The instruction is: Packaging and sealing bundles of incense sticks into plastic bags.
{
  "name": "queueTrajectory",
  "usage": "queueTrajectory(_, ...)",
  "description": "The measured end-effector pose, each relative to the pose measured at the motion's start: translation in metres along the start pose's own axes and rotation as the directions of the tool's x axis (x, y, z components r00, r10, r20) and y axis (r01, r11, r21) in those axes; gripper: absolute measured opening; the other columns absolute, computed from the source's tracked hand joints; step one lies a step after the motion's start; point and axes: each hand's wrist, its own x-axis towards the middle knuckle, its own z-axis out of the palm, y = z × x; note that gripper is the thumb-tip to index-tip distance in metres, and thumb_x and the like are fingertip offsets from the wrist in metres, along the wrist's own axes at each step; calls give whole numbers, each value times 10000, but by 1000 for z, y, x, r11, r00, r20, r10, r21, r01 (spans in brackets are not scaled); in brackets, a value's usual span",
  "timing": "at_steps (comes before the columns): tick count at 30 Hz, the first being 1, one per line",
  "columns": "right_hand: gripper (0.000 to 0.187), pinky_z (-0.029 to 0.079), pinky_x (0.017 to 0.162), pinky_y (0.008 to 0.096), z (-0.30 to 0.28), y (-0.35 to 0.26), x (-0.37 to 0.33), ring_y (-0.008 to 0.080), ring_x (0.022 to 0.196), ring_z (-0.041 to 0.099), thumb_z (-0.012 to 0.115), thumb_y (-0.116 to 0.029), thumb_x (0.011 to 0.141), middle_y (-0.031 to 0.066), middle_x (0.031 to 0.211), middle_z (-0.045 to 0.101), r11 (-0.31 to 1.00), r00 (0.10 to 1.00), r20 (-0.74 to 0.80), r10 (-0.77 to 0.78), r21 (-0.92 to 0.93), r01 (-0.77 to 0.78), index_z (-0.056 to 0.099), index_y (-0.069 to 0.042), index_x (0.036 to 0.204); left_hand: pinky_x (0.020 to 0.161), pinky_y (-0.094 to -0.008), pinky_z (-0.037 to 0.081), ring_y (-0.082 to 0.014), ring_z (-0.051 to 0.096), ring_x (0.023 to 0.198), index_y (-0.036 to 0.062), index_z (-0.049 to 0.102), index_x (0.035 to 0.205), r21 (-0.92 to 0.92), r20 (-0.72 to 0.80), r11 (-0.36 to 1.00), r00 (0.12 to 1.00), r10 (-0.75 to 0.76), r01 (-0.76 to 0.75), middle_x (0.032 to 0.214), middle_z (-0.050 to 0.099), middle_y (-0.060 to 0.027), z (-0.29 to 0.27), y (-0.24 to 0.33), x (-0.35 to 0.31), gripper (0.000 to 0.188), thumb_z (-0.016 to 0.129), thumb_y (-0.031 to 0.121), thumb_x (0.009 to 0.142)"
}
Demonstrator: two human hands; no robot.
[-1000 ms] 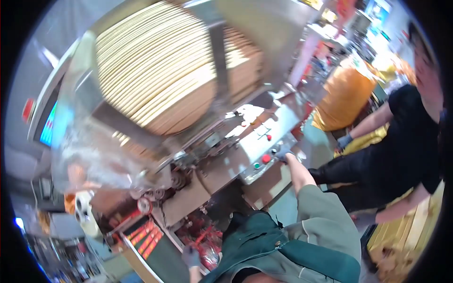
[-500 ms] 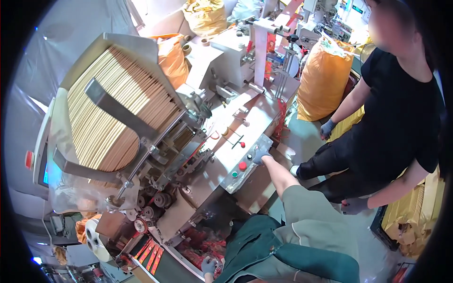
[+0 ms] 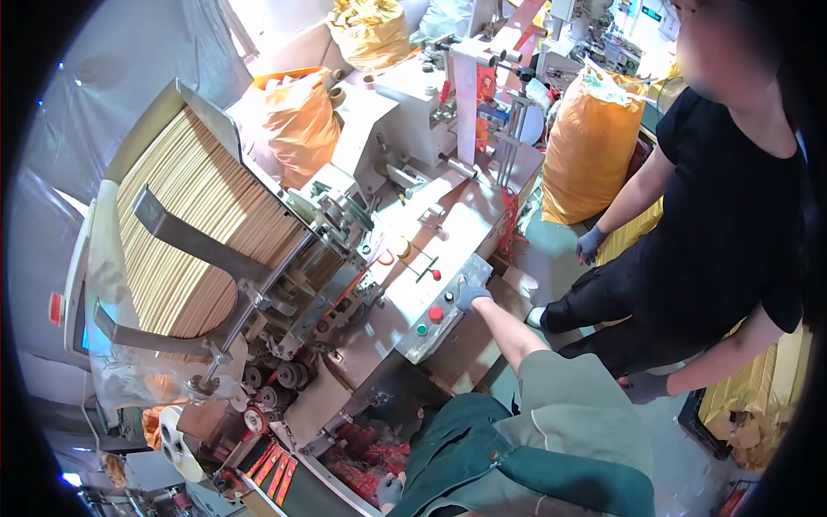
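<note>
My right hand (image 3: pixel 473 298), in a grey glove, reaches out to the sloped control panel (image 3: pixel 412 346) of a machine. Its fingers are drawn together at a small knob (image 3: pixel 463 281) on the panel's upper end, partly covering it. Beside it in a row are a black button (image 3: pixel 449 296), a large red button (image 3: pixel 436 314) and a green button (image 3: pixel 421 330). Low in the view my left hand (image 3: pixel 390 490), also gloved, hangs by a heap of red wrappers (image 3: pixel 366 452). Its fingers are too small and partly hidden to show whether they hold anything.
A hopper of pale wooden sticks (image 3: pixel 194 233) with curved metal arms stands at left. Red packets (image 3: pixel 274 472) lie on a dark belt (image 3: pixel 312 489). A co-worker (image 3: pixel 715 207) stands close at right. Orange sacks (image 3: pixel 590 142) stand behind; yellow bundles (image 3: pixel 758 379) lie at right.
The view has shifted slightly, so the hopper sits lower and further left. My right hand stays at the panel; my left hand has moved slightly right and down in the picture.
</note>
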Motion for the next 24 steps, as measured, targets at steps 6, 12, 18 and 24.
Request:
queueTrajectory(6, 675, 379, 968, 401, -7, -5, -8, 405, 1171, 451, 355, -258, 857, 298, 1334, 353, 1000, 998, 68, 0, -4, 0, 53, -64, 1429, 596, -282, 491, -148, 580, 699, 26, 566, 1090, -139, -40, 960, 967, -252, 244, 836, 607, -69, -3, 36, -4, 326, 639, 31, 772)
queueTrajectory(12, 735, 413, 927, 394, -5, -11, -37, 386, 1110, 510, 413, -233, 809, 303, 1223, 470, 999, 1000, -12, 28, -30, -29, 48, -153, 1442, 584, -286, 502, -155, 587, 700, 31, 560, 1100, -117, -86, 971, 972, -217, 206, 856, 615, -86, -8, 26, -5, 330, 642, 31, 781)
queueTrajectory(18, 677, 417, 917, 425, 25, 4, -15, 392, 1064, 535, 435, -362, 824, 267, 1189, 512, 982, 977, -122, -177, -89, 167, 218, -92, 1406, 438, -262, 389, -103, 482, 528, 81, 504, 759, -132, -91, 979, 982, -165, 152, 635, 496, -20, 4, 75, -19, 105, 603, 74, 794)
queueTrajectory(24, 567, 462, 790, 450, 50, -38, -52, 359, 915, 586, 559, -330, 782, 204, 1001, 597, 927, 917, -145, -373, -105, 360, 417, -126, 1291, 752, -288, 484, -147, 593, 857, 5, 589, 1065, 67, -194, 993, 978, -78, 92, 970, 626, -78, -22, 11, 10, 343, 664, 184, 782)
